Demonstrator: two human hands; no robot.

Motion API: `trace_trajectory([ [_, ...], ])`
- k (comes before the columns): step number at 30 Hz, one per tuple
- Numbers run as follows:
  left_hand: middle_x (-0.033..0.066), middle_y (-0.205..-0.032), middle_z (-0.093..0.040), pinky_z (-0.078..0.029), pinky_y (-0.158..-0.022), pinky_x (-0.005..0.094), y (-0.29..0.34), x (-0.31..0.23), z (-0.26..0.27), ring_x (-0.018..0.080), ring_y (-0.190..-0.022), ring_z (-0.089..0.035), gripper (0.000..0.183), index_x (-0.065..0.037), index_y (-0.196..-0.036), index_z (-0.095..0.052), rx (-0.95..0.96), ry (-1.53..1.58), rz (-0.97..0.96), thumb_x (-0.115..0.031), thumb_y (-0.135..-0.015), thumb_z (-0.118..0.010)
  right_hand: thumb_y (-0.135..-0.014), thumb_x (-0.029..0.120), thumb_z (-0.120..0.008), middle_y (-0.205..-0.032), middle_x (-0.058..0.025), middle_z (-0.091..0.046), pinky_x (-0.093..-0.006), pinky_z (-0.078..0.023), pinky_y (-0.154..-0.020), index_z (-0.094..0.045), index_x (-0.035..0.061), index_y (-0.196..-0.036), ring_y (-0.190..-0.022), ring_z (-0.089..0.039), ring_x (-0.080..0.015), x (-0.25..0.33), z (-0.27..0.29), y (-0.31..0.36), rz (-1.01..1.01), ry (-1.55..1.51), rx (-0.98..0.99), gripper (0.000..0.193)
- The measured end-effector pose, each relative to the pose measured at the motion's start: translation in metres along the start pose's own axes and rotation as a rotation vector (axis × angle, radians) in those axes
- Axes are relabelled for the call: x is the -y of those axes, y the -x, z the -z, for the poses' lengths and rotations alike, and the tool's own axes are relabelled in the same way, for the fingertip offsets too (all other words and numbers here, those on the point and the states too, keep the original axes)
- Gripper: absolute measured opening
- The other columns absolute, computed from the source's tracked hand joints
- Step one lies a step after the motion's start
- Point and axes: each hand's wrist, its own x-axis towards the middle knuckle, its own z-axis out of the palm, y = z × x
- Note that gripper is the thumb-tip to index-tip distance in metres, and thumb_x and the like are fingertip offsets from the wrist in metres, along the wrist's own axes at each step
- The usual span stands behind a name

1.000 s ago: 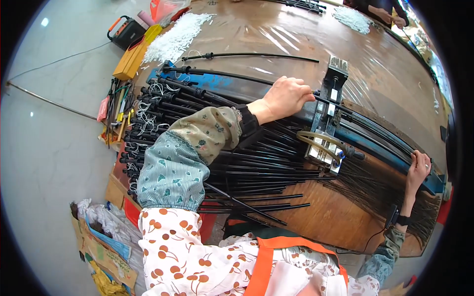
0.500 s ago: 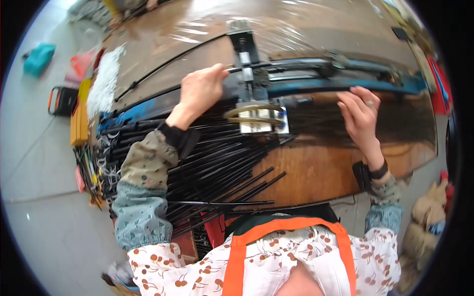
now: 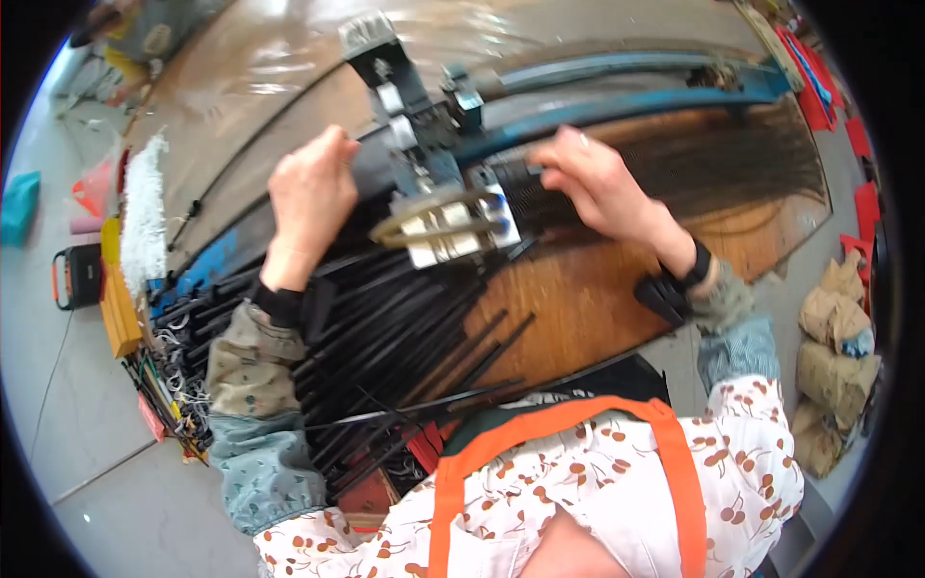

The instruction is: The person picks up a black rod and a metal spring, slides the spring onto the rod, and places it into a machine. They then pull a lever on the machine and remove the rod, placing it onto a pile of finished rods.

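Observation:
A metal bench fixture (image 3: 414,125) with white blocks, a tan looped hose (image 3: 434,217) and a blue rail (image 3: 617,108) running off to the right stands between my hands. My left hand (image 3: 313,193) is closed just left of the fixture, beside a dark bar; what its fingers hold, if anything, is hidden. On the fixture's right side my right hand (image 3: 602,183) has its fingers curled together in a pinch; anything in them is too small to make out. Below the fixture, many black rods (image 3: 385,332) lie in a loose fan near my left forearm.
Thin dark rods (image 3: 713,164) lie packed along the right of the wooden table (image 3: 559,308). A white fluffy strip (image 3: 145,212) and a yellow block (image 3: 118,299) line the left edge. Brown wrapped bundles (image 3: 833,356) stand at the right. Another person (image 3: 125,43) is at the far left.
My right hand has moved left, close to the fixture, and its fingers have drawn in. My left hand stays near the fixture's left side. The whole view has turned and shifted.

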Motion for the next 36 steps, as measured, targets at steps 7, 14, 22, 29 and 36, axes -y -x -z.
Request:
trace_trajectory([
  [7,0.0036,-0.078,-0.062,-0.048,-0.055,0.0382,-0.012,0.036,-0.005,0.0244,-0.068,-0.064,0.012,-0.012,-0.09,-0.056,-0.147,-0.224,-0.348,-0.022,-0.095,-0.062,-0.087,0.009,-0.069,-0.08,-0.0115,-0.06,-0.0369,-0.05,-0.067,-0.064,0.002,-0.103,-0.075,-0.061,-0.0302,-0.005,0.013,0.024,-0.077,0.139,0.033,0.018],
  [14,0.0004,-0.094,-0.064,-0.04,-0.079,0.0425,0.038,0.045,0.048,0.0222,-0.093,-0.06,0.01,-0.018,-0.102,-0.063,-0.238,-0.513,-0.156,-0.019,-0.092,-0.064,-0.07,0.007,-0.065,-0.094,-0.0093,-0.061,-0.0363,-0.049,-0.074,-0.061,0.003,-0.099,-0.089,-0.059,-0.0261,0.033,-0.022,0.064,0.144,0.566,0.393,0.029],
  [22,0.0021,-0.089,-0.053,-0.038,-0.079,0.0393,0.237,-0.171,0.062,0.0214,-0.091,-0.052,0.023,-0.014,-0.088,-0.061,0.436,0.048,0.091,-0.032,-0.079,-0.072,-0.078,-0.003,-0.066,-0.097,-0.0142,-0.059,-0.0421,-0.049,-0.079,-0.061,0.0022,-0.1,-0.092,-0.057,-0.0347,0.048,-0.022,0.043,0.032,0.267,0.396,0.023],
  [29,0.0038,-0.081,-0.056,-0.045,-0.063,0.0329,0.234,-0.153,0.049,0.0202,-0.077,-0.058,0.011,-0.012,-0.088,-0.061,0.298,0.155,0.043,-0.018,-0.08,-0.067,-0.087,-0.003,-0.064,-0.086,-0.0118,-0.057,-0.0341,-0.046,-0.068,-0.058,0.0002,-0.102,-0.075,-0.057,-0.0227,0.087,-0.008,0.051,-0.355,-0.223,0.489,0.016],
  [36,0.0062,-0.074,-0.06,-0.052,-0.058,0.0377,0.201,-0.133,0.045,0.0242,-0.071,-0.063,0.008,-0.01,-0.086,-0.063,0.25,0.215,0.067,-0.014,-0.08,-0.068,-0.092,0.011,-0.067,-0.081,-0.011,-0.063,-0.0303,-0.046,-0.07,-0.068,-0.0018,-0.109,-0.076,-0.06,-0.023,0.085,-0.032,0.07,-0.149,-0.266,0.48,0.021],
])
